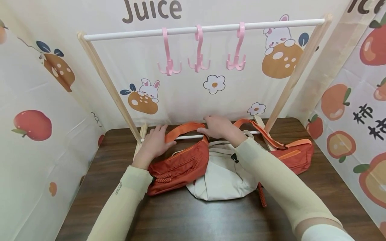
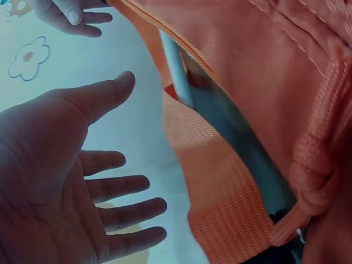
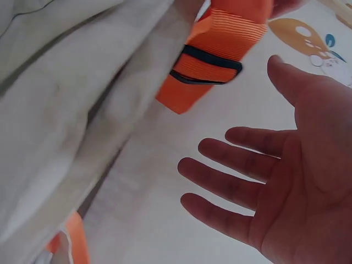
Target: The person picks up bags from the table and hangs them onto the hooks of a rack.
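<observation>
A rust-red bag [image 1: 184,167] lies at the left of the table, its orange strap [image 1: 182,130] arching behind it. The left hand [image 1: 154,144] is at the strap's left end, fingers spread; the left wrist view shows this hand [image 2: 82,176] beside the strap [image 2: 214,170], holding nothing. Over the strap's right end is the right hand [image 1: 218,128]; in the right wrist view the hand [image 3: 264,170] has its fingers apart, below and beside the buckled strap [image 3: 220,44]. A cream bag [image 1: 224,177] lies in the middle, partly under the red bag and behind the right forearm.
Another rust-red bag [image 1: 298,157] with an orange strap lies at the right. Behind the bags stands a wooden rack with a white top bar [image 1: 211,28], from which three pink hooks [image 1: 199,50] hang. Printed cloth [image 1: 187,97] covers the walls around the brown table [image 1: 193,221].
</observation>
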